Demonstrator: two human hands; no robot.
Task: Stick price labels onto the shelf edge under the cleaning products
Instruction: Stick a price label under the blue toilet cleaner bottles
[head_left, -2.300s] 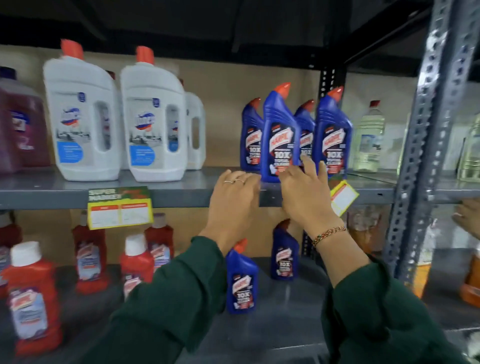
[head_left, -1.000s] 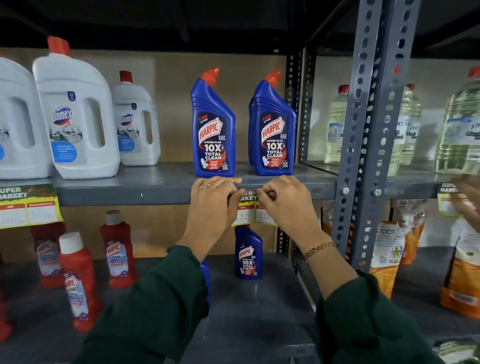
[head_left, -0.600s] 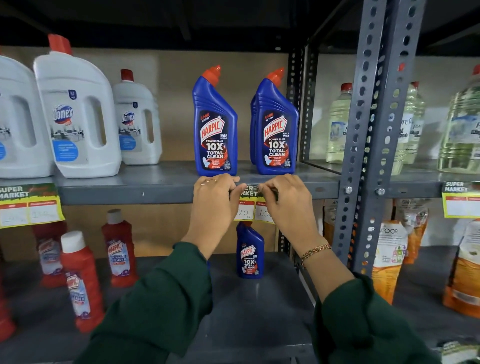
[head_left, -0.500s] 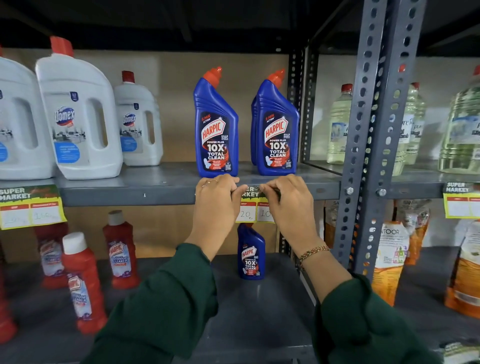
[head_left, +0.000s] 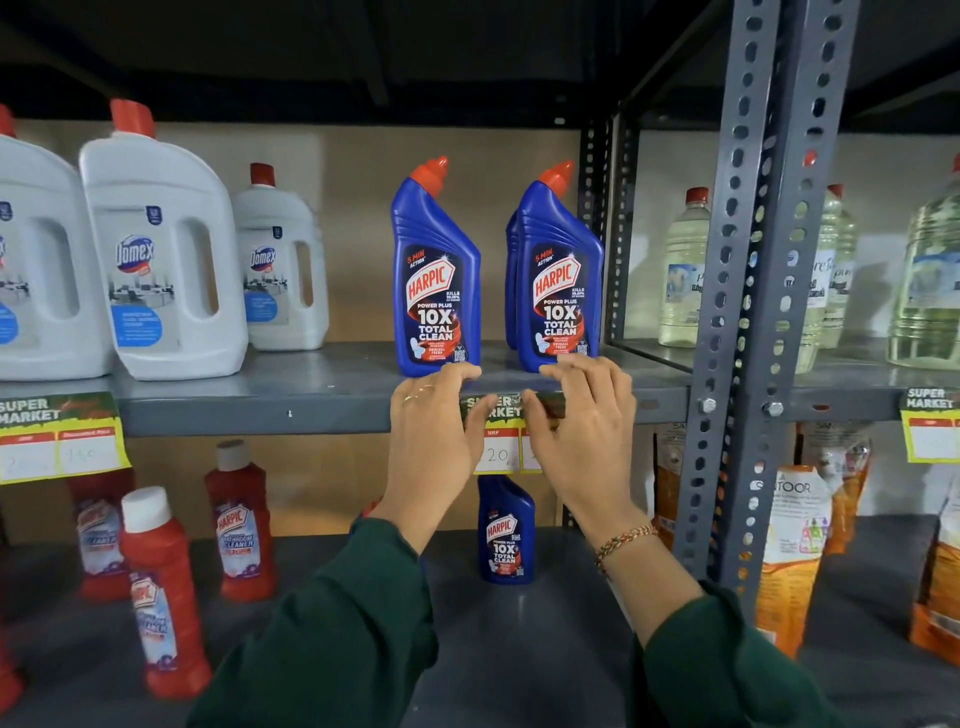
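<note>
A yellow and green price label (head_left: 497, 447) lies against the grey shelf edge (head_left: 260, 415), directly under two blue Harpic bottles (head_left: 436, 291) (head_left: 561, 291). My left hand (head_left: 434, 436) covers the label's left end and my right hand (head_left: 584, 426) its right end. On both hands the fingers curl over the shelf's top lip and the thumbs press the label's green header. Only the label's middle strip shows between the hands. Another label (head_left: 57, 436) is stuck under the white Domex jugs (head_left: 161, 249).
A perforated steel upright (head_left: 737, 312) stands just right of my right hand. Beyond it are clear bottles (head_left: 685, 270), a third label (head_left: 930, 426) and orange pouches (head_left: 789, 545). Red cleaner bottles (head_left: 239, 525) and a small blue Harpic bottle (head_left: 505, 530) stand on the lower shelf.
My right hand carried the label from the upright to the edge under the blue bottles. Both hands then stayed there, and the fingers have now spread slightly over the shelf lip.
</note>
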